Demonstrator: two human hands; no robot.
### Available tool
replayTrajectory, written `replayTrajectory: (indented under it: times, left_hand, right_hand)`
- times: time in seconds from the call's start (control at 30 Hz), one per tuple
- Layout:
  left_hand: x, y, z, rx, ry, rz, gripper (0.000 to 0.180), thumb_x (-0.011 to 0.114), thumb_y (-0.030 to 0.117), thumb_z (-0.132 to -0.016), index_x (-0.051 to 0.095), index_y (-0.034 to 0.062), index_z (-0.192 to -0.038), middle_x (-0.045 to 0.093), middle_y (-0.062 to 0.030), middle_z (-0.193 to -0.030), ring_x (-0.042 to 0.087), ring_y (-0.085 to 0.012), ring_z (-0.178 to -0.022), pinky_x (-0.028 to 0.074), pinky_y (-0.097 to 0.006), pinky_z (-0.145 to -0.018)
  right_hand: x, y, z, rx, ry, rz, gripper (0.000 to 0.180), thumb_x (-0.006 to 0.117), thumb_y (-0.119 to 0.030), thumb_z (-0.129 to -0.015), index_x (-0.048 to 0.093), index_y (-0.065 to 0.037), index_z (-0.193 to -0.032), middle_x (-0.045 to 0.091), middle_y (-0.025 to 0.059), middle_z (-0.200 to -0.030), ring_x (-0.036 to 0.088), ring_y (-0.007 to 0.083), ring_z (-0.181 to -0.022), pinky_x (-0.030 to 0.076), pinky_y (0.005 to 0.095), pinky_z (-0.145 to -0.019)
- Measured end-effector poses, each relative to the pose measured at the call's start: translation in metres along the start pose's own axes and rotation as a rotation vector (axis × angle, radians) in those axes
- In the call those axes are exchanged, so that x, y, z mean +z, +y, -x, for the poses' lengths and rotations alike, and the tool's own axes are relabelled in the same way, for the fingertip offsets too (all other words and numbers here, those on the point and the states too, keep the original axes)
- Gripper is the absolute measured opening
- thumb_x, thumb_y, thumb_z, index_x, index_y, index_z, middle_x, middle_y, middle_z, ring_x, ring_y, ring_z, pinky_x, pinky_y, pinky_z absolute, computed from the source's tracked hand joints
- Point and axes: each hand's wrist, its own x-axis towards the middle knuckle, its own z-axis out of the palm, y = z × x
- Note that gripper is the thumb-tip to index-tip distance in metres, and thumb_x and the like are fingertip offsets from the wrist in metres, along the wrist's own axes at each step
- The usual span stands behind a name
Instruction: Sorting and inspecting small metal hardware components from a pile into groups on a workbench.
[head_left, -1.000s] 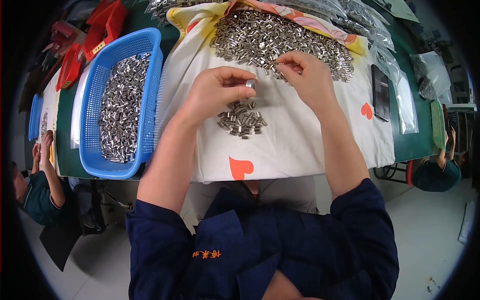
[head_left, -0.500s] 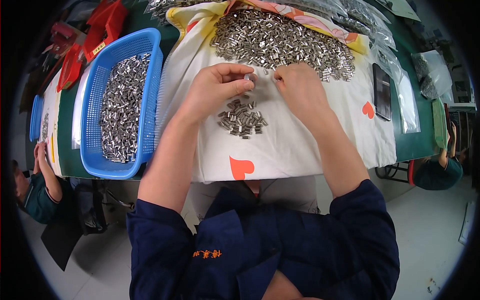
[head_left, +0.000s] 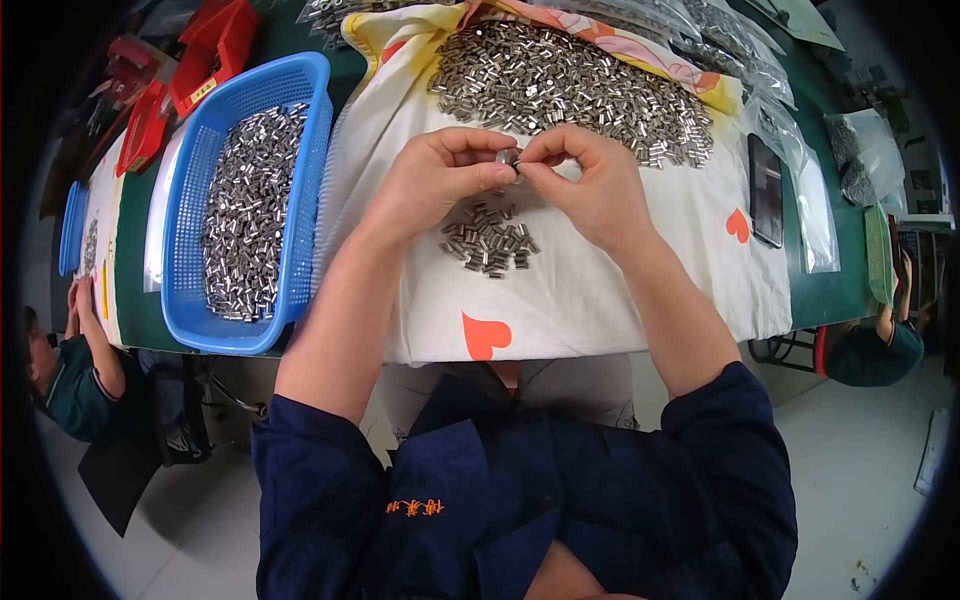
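My left hand (head_left: pixel 440 178) and my right hand (head_left: pixel 590 185) meet fingertip to fingertip over the white cloth with orange hearts (head_left: pixel 590 300). Between them they pinch one small silver metal sleeve (head_left: pixel 507 158). Just below the hands lies a small heap of the same metal sleeves (head_left: pixel 490 240). A much larger heap of silver sleeves (head_left: pixel 570 85) spreads over the far part of the cloth, beyond my fingers.
A blue plastic basket (head_left: pixel 305 180) full of silver sleeves stands at the left. Red plastic bins (head_left: pixel 190 70) sit beyond it. A dark phone (head_left: pixel 766 190) lies at the right, with clear bags of parts (head_left: pixel 850 160) farther right. Other people sit at both sides.
My right hand came back from the large heap toward my left hand. Both hands now meet at the fingertips around one sleeve.
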Motion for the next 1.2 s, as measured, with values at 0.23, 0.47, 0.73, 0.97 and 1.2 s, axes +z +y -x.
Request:
replayTrajectory:
  times: [0.23,0.47,0.73,0.97,1.2]
  left_hand:
    - [0.000,0.000,0.000,0.023,0.025,0.024,0.032,0.066,0.006,-0.073,0.057,-0.0027,-0.102,0.063,-0.0073,-0.082,0.058,-0.0105,-0.074,0.047,-0.021,-0.068]
    - [0.000,0.000,0.001,0.019,0.027,0.001,0.031,0.066,0.005,-0.073,0.057,-0.0029,-0.102,0.063,-0.0082,-0.083,0.059,-0.0114,-0.076,0.047,-0.021,-0.069]
    - [0.002,0.000,0.001,-0.009,0.067,-0.033,0.029,0.065,0.003,-0.073,0.057,-0.0039,-0.100,0.063,-0.0091,-0.083,0.060,-0.0121,-0.076,0.047,-0.022,-0.070]
    - [0.001,0.001,0.003,0.001,0.068,-0.018,0.030,0.065,0.003,-0.072,0.057,-0.0032,-0.100,0.063,-0.0087,-0.084,0.059,-0.0118,-0.075,0.047,-0.021,-0.069]
    - [-0.006,0.002,0.003,-0.008,0.054,0.044,0.029,0.064,0.003,-0.073,0.058,-0.0016,-0.101,0.062,-0.0073,-0.087,0.058,-0.0116,-0.076,0.047,-0.022,-0.070]
  right_hand:
    - [0.002,0.002,0.001,-0.107,0.048,0.086,0.007,0.062,-0.007,-0.067,0.061,-0.003,-0.073,0.060,0.0067,-0.071,0.058,0.0179,-0.067,0.046,0.0270,-0.061]
    - [0.005,0.005,0.002,-0.180,0.083,0.141,0.006,0.061,-0.006,-0.068,0.061,-0.003,-0.073,0.060,0.0070,-0.073,0.057,0.0205,-0.069,0.046,0.0293,-0.063]
    - [0.004,0.009,0.001,-0.350,0.087,0.283,0.005,0.061,-0.006,-0.068,0.060,-0.003,-0.072,0.059,0.0079,-0.071,0.056,0.0237,-0.071,0.045,0.0324,-0.064]
    - [0.006,0.010,0.001,-0.308,0.063,0.216,0.005,0.061,-0.006,-0.068,0.061,-0.004,-0.073,0.059,0.0075,-0.073,0.056,0.0241,-0.070,0.045,0.0324,-0.064]
    - [-0.004,0.005,0.002,-0.107,-0.130,0.083,0.015,0.057,-0.004,-0.075,0.065,-0.004,-0.088,0.060,0.0046,-0.083,0.055,0.0128,-0.075,0.043,0.0236,-0.068]
